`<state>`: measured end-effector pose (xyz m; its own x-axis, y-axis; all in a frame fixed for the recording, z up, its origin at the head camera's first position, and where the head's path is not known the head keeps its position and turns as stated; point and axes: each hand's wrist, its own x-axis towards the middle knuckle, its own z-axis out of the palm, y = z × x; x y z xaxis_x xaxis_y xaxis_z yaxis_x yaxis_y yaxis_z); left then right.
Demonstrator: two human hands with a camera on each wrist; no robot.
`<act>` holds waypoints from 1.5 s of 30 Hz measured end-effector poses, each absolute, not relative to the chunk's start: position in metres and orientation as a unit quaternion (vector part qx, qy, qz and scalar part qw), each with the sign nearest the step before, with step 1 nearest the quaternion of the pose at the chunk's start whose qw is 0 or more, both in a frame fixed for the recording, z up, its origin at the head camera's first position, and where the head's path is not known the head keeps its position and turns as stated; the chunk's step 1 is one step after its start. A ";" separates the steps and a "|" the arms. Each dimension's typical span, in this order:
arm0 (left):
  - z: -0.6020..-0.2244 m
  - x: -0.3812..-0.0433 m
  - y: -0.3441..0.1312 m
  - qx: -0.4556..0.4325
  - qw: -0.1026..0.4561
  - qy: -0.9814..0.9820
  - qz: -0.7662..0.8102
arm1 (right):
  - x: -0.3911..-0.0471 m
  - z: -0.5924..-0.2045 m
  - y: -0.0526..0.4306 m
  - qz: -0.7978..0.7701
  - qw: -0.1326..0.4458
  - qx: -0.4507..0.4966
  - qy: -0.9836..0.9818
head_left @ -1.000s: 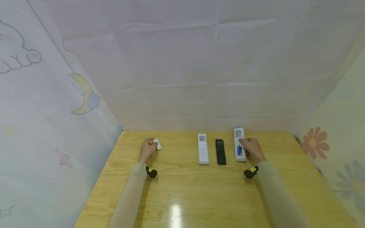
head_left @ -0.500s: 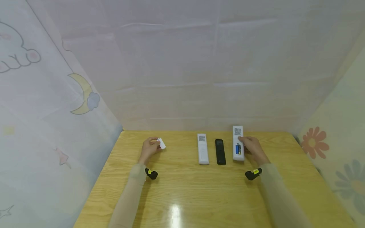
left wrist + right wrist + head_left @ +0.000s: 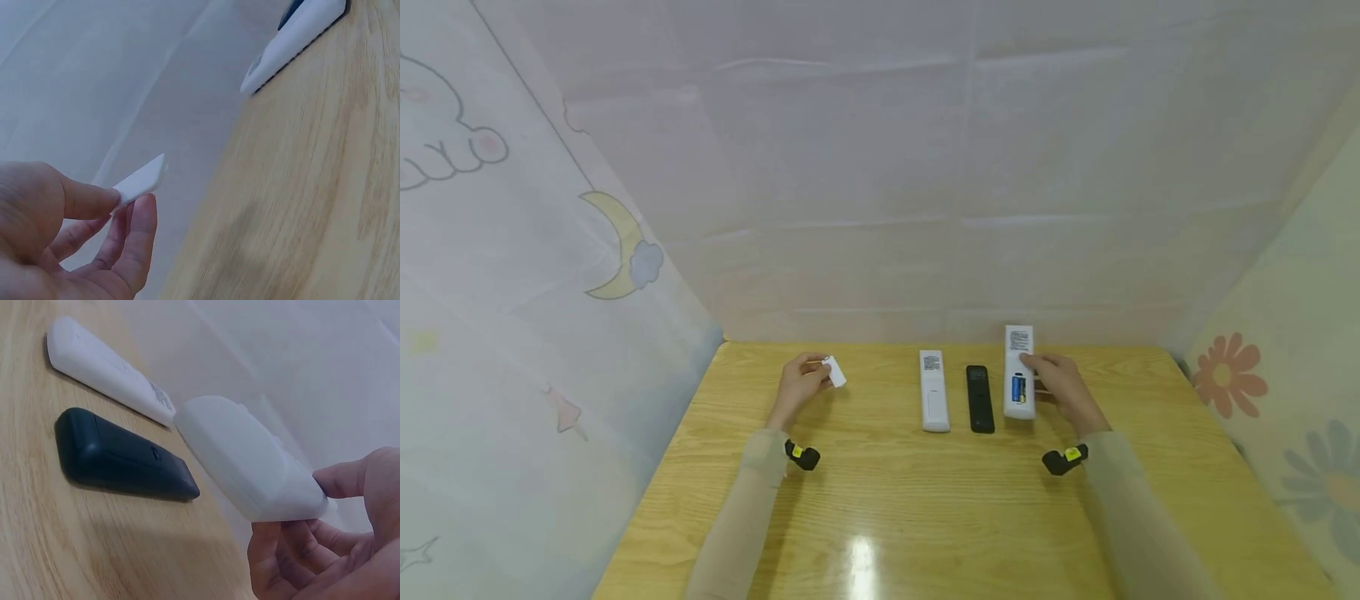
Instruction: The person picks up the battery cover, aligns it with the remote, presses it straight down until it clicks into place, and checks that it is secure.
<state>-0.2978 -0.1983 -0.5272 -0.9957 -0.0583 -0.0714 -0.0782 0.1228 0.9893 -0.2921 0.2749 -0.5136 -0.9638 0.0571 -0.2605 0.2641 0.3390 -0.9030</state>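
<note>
Between thumb and fingers, my left hand point(image 3: 802, 385) pinches a small white battery cover point(image 3: 834, 372) at the left of the table. In the left wrist view the cover point(image 3: 141, 180) is tilted and held by one end. My right hand point(image 3: 1063, 388) grips a white remote control point(image 3: 1019, 340), its back facing up and its battery compartment uncovered. Inside that compartment show blue batteries point(image 3: 1018, 388). Thumb on top and fingers beneath, the right hand holds this remote point(image 3: 250, 462) above the table in the right wrist view.
Left of the held remote, a black remote point(image 3: 980, 400) lies on the wooden table point(image 3: 880, 492). Beside it is another white remote point(image 3: 934, 392), back up with its cover on. A pale cloth wall point(image 3: 880, 208) rises behind the table's far edge.
The right hand has lifted the white remote and shifted it leftward and away. My left hand has moved the battery cover rightward and slightly up.
</note>
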 end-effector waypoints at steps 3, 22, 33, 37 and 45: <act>-0.525 -0.297 -0.196 -0.046 0.004 0.746 0.665 | -0.292 -0.509 0.270 -0.571 0.085 0.090 0.812; -0.518 -0.291 -0.181 -0.031 0.029 0.736 0.675 | -0.285 -0.493 0.247 -0.593 0.075 0.041 0.801; -0.517 -0.292 -0.172 -0.017 0.026 0.739 0.672 | -0.283 -0.492 0.237 -0.602 0.084 0.042 0.793; -0.515 -0.290 -0.169 -0.009 0.022 0.740 0.672 | -0.284 -0.492 0.234 -0.603 0.087 0.038 0.792; -0.508 -0.286 -0.162 0.010 0.025 0.747 0.664 | -0.284 -0.488 0.230 -0.606 0.094 0.037 0.789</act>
<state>-0.2861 -0.1625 -0.5076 -0.9985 0.0490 -0.0240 -0.0182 0.1170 0.9930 -0.2839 0.2298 -0.4881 -0.9797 -0.0550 -0.1928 0.1720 0.2636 -0.9492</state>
